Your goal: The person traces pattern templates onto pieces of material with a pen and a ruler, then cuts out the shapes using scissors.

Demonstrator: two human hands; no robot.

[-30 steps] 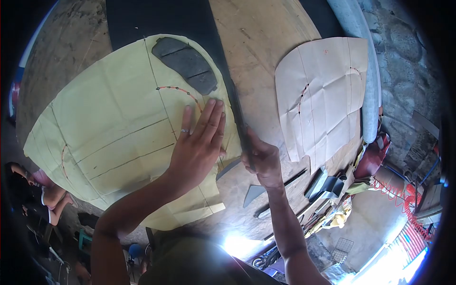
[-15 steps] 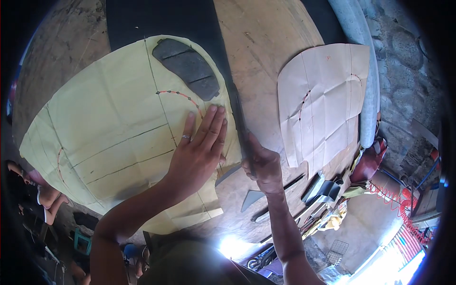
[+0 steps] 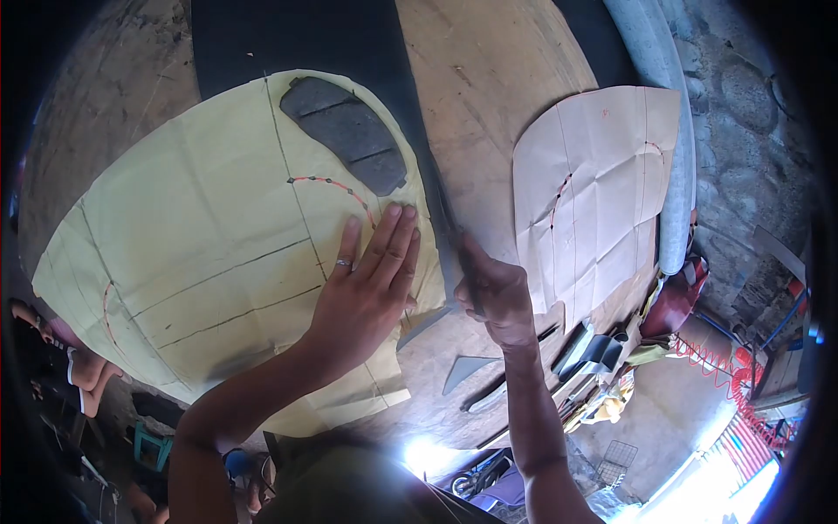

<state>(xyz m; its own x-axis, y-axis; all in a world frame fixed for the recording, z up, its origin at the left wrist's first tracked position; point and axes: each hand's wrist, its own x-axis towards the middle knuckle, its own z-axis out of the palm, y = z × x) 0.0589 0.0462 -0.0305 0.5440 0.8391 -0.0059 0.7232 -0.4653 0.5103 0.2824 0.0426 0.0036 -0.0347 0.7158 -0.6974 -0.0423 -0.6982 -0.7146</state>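
Observation:
My left hand [image 3: 371, 284] lies flat on a pale yellow paper pattern [image 3: 201, 218], its fingers stretched toward the far side. The pattern carries pencil lines and red curved marks, and covers part of a black sheet [image 3: 297, 35]. On its upper right rests a dark grey curved block [image 3: 345, 135] with grooves, like a brake pad. My right hand [image 3: 499, 301] is wrapped round the dark handle of a long, narrow knife [image 3: 447, 210]. The blade lies along the right edge of the black sheet, beside the pattern; its tip is hard to make out.
To the right lies a second, pinkish paper pattern [image 3: 598, 192], near a grey roll [image 3: 672, 175]. A small grey offcut [image 3: 470, 371] and several tools are by the table's [image 3: 476, 79] near edge. A person's limb [image 3: 92, 375] shows at far left; a red coiled hose [image 3: 742, 380] hangs at right.
My right hand has drawn the knife toward me and slightly right along the sheet's edge. My left hand stays pressed on the yellow pattern; the whole view has shifted slightly.

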